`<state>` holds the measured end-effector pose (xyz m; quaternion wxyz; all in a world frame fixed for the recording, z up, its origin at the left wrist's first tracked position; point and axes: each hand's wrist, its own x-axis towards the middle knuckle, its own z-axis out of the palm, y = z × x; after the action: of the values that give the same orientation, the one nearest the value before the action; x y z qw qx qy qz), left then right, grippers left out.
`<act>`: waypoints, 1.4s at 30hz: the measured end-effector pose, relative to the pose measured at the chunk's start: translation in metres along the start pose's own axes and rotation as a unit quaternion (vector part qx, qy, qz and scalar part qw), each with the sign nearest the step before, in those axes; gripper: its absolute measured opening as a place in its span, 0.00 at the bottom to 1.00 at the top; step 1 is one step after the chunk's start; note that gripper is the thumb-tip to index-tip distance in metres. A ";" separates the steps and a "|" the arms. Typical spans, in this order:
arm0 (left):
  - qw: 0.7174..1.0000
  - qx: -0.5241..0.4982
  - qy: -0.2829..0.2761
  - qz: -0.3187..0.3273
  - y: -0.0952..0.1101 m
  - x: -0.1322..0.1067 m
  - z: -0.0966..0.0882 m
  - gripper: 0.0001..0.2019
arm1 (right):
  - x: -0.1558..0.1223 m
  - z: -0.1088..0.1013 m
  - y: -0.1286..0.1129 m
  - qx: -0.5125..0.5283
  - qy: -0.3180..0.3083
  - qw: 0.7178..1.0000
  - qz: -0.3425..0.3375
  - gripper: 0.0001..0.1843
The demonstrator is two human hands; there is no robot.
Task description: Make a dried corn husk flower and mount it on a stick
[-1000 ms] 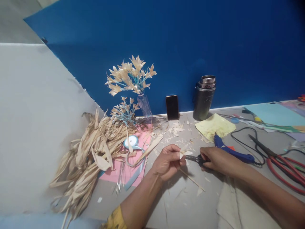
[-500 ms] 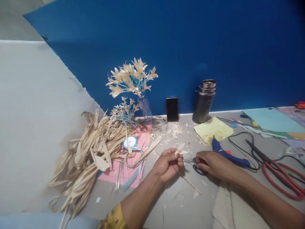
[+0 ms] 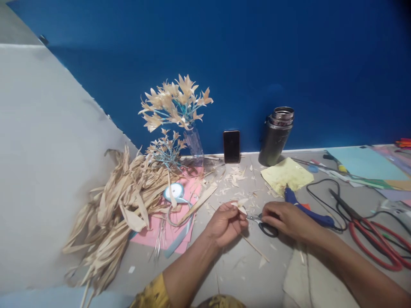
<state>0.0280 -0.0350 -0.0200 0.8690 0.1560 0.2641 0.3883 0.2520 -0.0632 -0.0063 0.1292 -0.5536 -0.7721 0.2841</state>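
My left hand (image 3: pixel 225 223) is closed, pinching a small pale husk flower (image 3: pixel 242 206) between thumb and fingertips. My right hand (image 3: pixel 282 217) grips a small pair of scissors (image 3: pixel 268 230) with black handles. Their blades point left and reach the flower's lower edge; whether they are cutting is too small to tell. A thin stick (image 3: pixel 257 249) lies on the table below both hands. Pale husk scraps (image 3: pixel 236 176) are scattered beyond my fingers.
Dried corn husks (image 3: pixel 128 201) and a ribbon spool (image 3: pixel 174 192) lie left. Behind stand a vase of husk flowers (image 3: pixel 193 145), a phone (image 3: pixel 231 146) and a dark flask (image 3: pixel 276 139). Rightward are a blue glue gun (image 3: pixel 306 212), its cord and large red-handled scissors (image 3: pixel 374 239).
The flower has turned in my left fingers and sits slightly lower and further left. The small scissors remain in my right hand, close to it. The view has shifted slightly.
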 end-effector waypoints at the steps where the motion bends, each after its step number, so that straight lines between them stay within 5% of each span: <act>1: 1.000 0.005 0.003 0.003 0.001 -0.001 0.001 0.14 | 0.000 0.000 0.000 0.003 -0.001 1.000 0.002 0.12; 8: 1.000 0.014 0.003 0.022 0.005 -0.004 0.014 0.12 | -0.007 -0.011 -0.029 0.060 -0.005 0.998 -0.034 0.11; 15: 0.999 0.009 0.016 0.037 0.017 -0.003 0.006 0.13 | -0.011 -0.035 -0.044 -0.011 0.011 1.000 -0.027 0.12; 24: 0.995 -0.028 0.058 0.078 0.032 0.003 -0.015 0.12 | 0.065 -0.062 -0.013 -0.182 0.061 0.971 0.145 0.12; 31: 0.999 0.004 0.018 0.041 0.030 0.002 -0.022 0.11 | 0.131 -0.040 -0.006 -0.172 0.014 0.977 0.127 0.07; 42: 1.000 -0.001 0.027 0.011 0.030 0.001 -0.021 0.11 | 0.149 -0.022 -0.003 -0.122 0.044 0.983 0.130 0.17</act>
<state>-0.0011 -0.0128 -0.0227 0.8573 0.1476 0.2850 0.4025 0.2088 0.0810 -0.0040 0.0563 -0.6725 -0.7163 0.1776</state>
